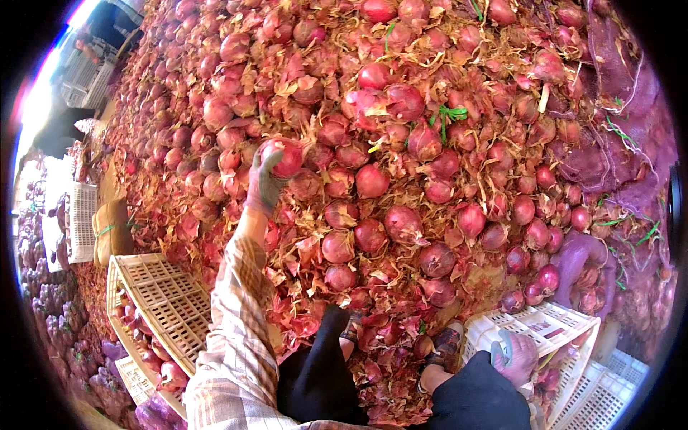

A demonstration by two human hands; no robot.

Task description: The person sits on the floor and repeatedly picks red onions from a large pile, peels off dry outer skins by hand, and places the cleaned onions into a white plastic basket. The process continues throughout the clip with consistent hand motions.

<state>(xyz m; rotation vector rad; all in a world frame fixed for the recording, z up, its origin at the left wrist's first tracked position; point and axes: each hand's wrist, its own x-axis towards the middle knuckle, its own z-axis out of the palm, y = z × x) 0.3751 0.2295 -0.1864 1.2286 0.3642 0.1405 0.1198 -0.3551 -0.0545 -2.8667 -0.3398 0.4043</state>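
Observation:
My left hand (266, 180), in a grey-palmed glove, reaches forward over the onion pile. Its fingers and thumb close round a red onion (288, 158) with papery skin. Loose red onions (372, 180) and dry skins lie beneath and around it. My right hand (517, 357), also gloved, is low on the right beside my knee, over the near side of a white plastic crate (584, 335). Its fingers look curled, and whatever they may hold is hidden. Several onions show inside this crate.
A slatted cream crate (161, 290) holding onions stands tilted at my left. Purple mesh sacks (598, 161) lie along the right, with stacked white crates (598, 394) below. A brown bundle (111, 231) and another white crate (83, 222) are farther left. My shoes (448, 342) rest among the onions.

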